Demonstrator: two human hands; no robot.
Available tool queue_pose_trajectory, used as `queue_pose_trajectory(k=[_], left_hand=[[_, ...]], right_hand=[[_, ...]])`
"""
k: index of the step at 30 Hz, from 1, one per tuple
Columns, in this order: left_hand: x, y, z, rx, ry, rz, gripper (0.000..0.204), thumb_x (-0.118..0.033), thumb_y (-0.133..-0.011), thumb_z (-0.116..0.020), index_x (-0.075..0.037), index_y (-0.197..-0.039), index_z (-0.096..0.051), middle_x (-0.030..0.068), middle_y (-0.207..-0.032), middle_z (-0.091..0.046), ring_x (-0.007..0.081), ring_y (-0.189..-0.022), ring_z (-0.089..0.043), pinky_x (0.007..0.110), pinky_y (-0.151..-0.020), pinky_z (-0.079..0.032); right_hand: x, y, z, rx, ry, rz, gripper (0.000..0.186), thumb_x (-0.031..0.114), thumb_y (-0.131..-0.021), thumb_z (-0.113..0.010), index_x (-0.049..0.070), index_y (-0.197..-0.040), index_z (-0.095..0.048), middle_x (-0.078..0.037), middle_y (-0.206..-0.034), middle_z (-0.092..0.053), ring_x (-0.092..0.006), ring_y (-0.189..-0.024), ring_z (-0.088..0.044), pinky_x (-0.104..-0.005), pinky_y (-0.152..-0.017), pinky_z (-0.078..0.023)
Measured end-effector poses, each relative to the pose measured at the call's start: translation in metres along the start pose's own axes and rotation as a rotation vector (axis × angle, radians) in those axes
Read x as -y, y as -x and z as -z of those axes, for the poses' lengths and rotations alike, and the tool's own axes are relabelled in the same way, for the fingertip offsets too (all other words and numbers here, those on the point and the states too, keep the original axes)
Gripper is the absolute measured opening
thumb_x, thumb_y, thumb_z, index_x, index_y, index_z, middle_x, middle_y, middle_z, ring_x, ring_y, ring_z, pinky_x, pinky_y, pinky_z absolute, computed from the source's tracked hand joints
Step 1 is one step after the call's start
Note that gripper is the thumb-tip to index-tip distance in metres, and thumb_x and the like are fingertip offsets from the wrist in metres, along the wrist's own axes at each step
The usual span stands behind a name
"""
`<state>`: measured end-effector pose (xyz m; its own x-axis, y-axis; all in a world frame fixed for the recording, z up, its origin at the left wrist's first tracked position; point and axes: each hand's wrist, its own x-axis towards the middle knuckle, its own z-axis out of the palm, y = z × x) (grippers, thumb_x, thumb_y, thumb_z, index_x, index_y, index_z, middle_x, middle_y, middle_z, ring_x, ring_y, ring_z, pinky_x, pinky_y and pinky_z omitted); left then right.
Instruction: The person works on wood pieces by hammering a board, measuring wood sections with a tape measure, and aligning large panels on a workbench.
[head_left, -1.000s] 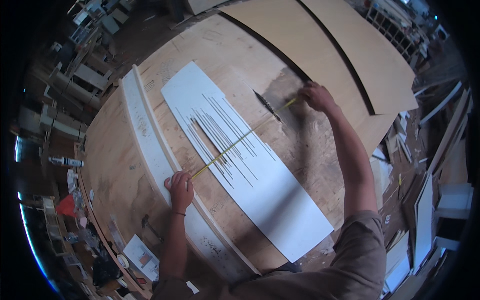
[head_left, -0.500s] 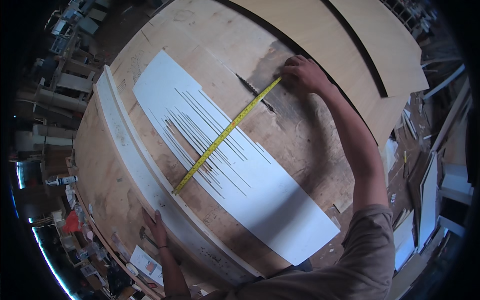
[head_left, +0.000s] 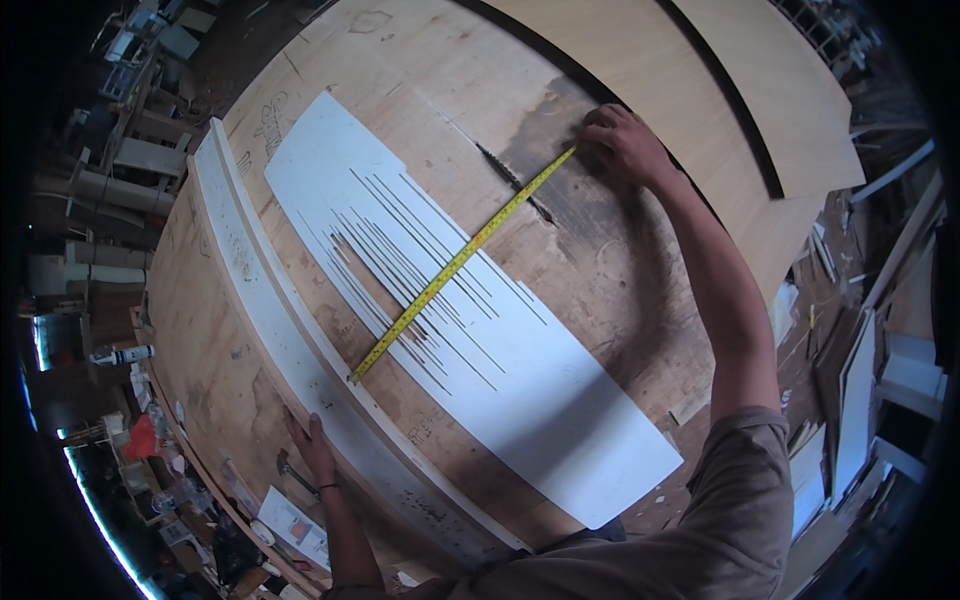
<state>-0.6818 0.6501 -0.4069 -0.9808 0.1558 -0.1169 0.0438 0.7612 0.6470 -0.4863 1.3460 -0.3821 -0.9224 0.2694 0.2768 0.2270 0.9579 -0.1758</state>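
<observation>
My right hand (head_left: 625, 143) is closed at the far end of a yellow tape measure (head_left: 440, 278), its fingers wrapped so the case is hidden. The blade stretches out straight, and its near end meets a long white fence rail (head_left: 300, 362). Beneath the tape lies a white slotted panel (head_left: 590, 415), cut with several long narrow grooves. Just past the panel, a toothed saw blade (head_left: 498, 165) pokes through a slot in the wooden table. My left hand (head_left: 314, 452) rests open by the rail's left side, fingers spread against its edge.
A claw hammer (head_left: 290, 468) and a printed sheet (head_left: 294, 522) lie on the worn wooden table (head_left: 400, 62) near my left forearm. Large plywood sheets (head_left: 640, 60) with dark edges lie at the far right. Boards (head_left: 850, 400) lean at the right; cluttered shelving (head_left: 110, 200) lines the left.
My right hand has shifted slightly away and to the right, with the tape's far end. My left hand stays beside the rail. The view has moved a little.
</observation>
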Motion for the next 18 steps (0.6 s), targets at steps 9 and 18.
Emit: queue_pose_trajectory(k=[9,18], left_hand=[[-0.009,0.015,0.014,0.173,0.072,-0.018,0.074,-0.019,-0.087,-0.063,0.000,-0.148,-0.026,0.0165,-0.157,-0.016,0.0272,-0.146,-0.015,0.038,-0.116,-0.014],[-0.011,0.036,0.026,0.306,0.024,0.035,0.086,-0.022,-0.074,-0.063,0.004,-0.146,-0.025,0.0154,-0.157,-0.019,0.0272,-0.145,-0.016,0.037,-0.117,0.005]], right_hand=[[-0.004,0.002,-0.006,-0.008,-0.024,-0.022,0.024,0.026,-0.089,-0.059,0.018,-0.110,-0.066,-0.003,-0.114,-0.058,-0.0238,-0.115,-0.051,-0.0394,-0.094,-0.044],[-0.001,0.002,-0.001,0.022,-0.004,-0.037,0.024,0.025,-0.089,-0.059,0.017,-0.111,-0.066,-0.003,-0.116,-0.058,-0.0238,-0.117,-0.050,-0.0397,-0.096,-0.044]])
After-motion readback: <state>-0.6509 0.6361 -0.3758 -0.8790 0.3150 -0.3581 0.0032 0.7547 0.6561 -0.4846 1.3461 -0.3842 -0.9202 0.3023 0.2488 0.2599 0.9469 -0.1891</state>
